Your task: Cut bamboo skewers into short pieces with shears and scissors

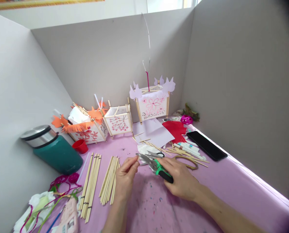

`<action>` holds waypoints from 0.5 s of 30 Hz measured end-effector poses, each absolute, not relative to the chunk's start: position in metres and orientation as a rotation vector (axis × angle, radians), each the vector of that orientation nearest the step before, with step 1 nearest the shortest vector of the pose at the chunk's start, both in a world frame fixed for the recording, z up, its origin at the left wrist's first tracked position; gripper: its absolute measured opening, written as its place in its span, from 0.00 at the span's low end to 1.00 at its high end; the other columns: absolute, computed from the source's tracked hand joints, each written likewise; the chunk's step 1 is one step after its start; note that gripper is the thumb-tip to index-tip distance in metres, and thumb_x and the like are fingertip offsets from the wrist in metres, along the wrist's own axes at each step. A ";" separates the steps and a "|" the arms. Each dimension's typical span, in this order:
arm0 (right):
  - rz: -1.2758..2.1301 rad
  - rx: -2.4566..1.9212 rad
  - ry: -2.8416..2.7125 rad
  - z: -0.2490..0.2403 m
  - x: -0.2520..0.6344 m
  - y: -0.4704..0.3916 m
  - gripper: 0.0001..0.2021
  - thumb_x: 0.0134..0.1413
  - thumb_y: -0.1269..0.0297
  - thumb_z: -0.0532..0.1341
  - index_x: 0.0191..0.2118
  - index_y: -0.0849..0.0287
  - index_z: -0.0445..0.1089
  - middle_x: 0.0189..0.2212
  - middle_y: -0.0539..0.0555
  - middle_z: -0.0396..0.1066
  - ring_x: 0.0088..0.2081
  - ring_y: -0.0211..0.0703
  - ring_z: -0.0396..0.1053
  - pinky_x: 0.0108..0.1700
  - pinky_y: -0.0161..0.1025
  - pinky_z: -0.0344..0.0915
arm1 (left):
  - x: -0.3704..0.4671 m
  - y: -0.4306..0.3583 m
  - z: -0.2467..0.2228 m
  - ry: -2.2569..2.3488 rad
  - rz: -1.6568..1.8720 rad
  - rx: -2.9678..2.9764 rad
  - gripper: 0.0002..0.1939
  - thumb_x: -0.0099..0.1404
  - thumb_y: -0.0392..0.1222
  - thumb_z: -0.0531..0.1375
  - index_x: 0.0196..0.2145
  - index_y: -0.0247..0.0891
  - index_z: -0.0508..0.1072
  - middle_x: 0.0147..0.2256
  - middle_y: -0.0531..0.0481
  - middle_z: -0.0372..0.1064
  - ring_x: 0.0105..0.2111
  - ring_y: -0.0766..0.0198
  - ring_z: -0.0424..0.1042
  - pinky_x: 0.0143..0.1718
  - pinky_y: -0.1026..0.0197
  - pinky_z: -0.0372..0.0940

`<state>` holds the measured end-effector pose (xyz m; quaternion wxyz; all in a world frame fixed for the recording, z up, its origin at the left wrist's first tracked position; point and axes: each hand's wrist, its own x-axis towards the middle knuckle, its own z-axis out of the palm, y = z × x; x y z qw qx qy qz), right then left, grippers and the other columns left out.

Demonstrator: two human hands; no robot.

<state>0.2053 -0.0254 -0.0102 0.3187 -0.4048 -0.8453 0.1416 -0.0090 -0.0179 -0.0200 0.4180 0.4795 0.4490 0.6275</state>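
My right hand [182, 176] is wrapped round the green-and-black handles of a pair of pruning shears [159, 168]. The blades point left and their tips reach the fingertips of my left hand [127, 176]. That hand is closed in a pinch; whatever is between its fingers is too small or hidden to make out. Just left of it lies a bundle of short wooden sticks [109, 181], and beyond that longer sticks [89, 189] with dark ties. Behind the shears are dark-handled scissors [161, 154] on white crumpled paper. Gold-handled scissors [194, 164] lie behind my right hand.
Paper lanterns with stick frames stand at the back: one orange-trimmed [88, 134], one plain [120, 121], one purple-trimmed [152, 106]. A green bottle [57, 155] and red cup [80, 146] are left; a phone [206, 145], markers [186, 149] and red paper [174, 129] right. Grey panels [110, 61] enclose the table.
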 end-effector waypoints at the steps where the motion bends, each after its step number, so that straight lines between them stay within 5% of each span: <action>1: 0.376 -1.057 -2.221 -0.011 0.205 -0.025 0.31 0.43 0.75 0.57 0.58 0.59 0.64 0.47 0.60 0.71 0.48 0.53 0.69 0.49 0.48 0.66 | -0.009 -0.018 -0.020 1.133 1.578 1.201 0.11 0.56 0.45 0.68 0.38 0.44 0.83 0.30 0.51 0.70 0.25 0.70 0.60 0.26 0.64 0.58; 15: 0.295 -1.077 -2.193 -0.010 0.204 -0.025 0.36 0.42 0.73 0.59 0.62 0.59 0.59 0.52 0.61 0.67 0.52 0.56 0.64 0.53 0.52 0.63 | -0.005 -0.020 -0.013 1.093 1.544 1.138 0.13 0.58 0.47 0.67 0.39 0.39 0.82 0.26 0.52 0.67 0.21 0.72 0.56 0.21 0.66 0.53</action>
